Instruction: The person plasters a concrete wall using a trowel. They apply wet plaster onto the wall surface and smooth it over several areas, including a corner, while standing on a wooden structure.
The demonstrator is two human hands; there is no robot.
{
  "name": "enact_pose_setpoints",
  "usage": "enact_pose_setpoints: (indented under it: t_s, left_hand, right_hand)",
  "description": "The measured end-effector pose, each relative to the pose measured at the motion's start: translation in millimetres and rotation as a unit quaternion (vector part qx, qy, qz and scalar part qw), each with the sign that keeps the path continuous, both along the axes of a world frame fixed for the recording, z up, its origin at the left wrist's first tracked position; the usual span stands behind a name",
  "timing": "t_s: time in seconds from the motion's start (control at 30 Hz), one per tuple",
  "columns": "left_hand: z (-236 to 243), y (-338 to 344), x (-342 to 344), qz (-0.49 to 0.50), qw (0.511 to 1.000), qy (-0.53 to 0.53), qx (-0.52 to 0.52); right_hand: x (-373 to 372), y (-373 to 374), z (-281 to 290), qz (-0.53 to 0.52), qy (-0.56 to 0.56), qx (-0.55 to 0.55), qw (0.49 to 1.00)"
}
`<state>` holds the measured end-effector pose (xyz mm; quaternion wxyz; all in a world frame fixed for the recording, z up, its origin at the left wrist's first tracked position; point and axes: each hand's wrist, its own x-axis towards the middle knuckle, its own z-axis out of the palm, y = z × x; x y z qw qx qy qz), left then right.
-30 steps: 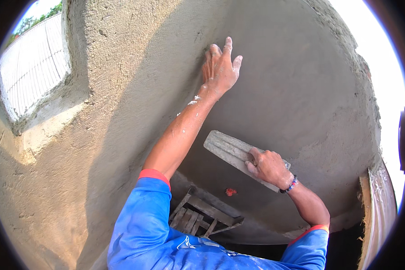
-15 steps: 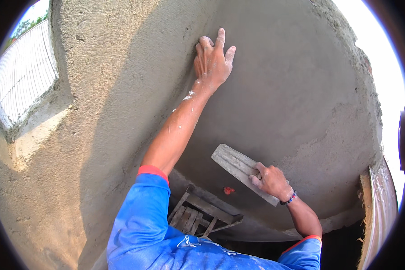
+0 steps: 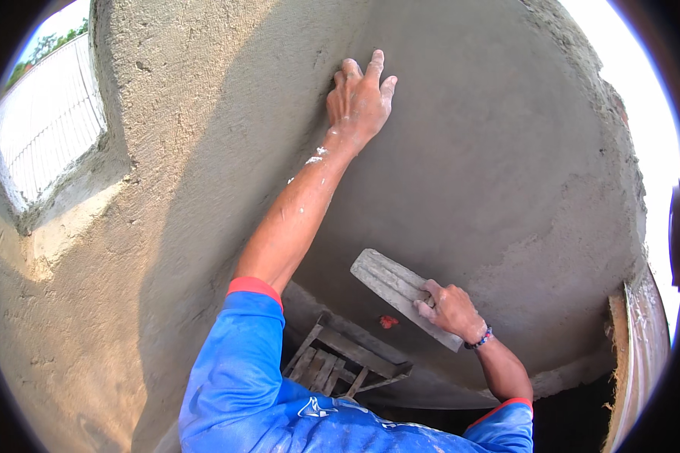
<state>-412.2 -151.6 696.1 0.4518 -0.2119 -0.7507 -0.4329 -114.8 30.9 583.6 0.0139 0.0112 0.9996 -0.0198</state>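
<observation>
My left hand [image 3: 359,102] is raised to the inner corner where two grey plastered walls meet. Its fingers are apart and rest on the surface, with nothing visible in them; cement smears the fingers and forearm. Lower on the right, my right hand [image 3: 455,311] grips the handle of a plastering float [image 3: 389,283]. The float is a long, flat, cement-coated tool, tilted with its far end up to the left. It lies against or very near the smooth grey wall [image 3: 461,151]; exact contact is hard to tell.
A wooden frame with slats [image 3: 325,370] stands below, beside my body. A small red patch [image 3: 388,322] shows just under the float. At upper left is a window opening [image 3: 49,128]. A rough plaster edge [image 3: 616,143] and a worn post [image 3: 642,355] border the right.
My right hand and the float have shifted slightly left and downward. The left hand stays at the corner, almost unmoved.
</observation>
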Motion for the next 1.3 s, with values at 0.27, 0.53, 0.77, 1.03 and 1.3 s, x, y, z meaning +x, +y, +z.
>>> enact_pose_setpoints:
  t_s: [0.27,0.53,0.77,1.03,1.3]
  left_hand:
    - [11,-9,7,-0.008,0.998,-0.053,-0.043]
    - [-9,-42,32,-0.050,0.998,-0.014,0.026]
    - [-63,-62,100,-0.158,0.977,0.022,0.143]
    - [-117,-73,118,-0.183,0.973,-0.038,0.133]
    - [-140,-81,127,-0.208,0.970,-0.065,0.113]
  right_hand:
    - [-1,-20,4,0.026,0.017,-0.026,0.999]
    - [-12,-39,100,0.013,0.261,0.100,0.960]
    - [-115,-67,281,0.016,0.474,0.253,0.843]
    - [-155,-78,225,0.054,0.357,0.255,0.897]
    - [-139,-74,152,0.128,0.162,0.263,0.942]
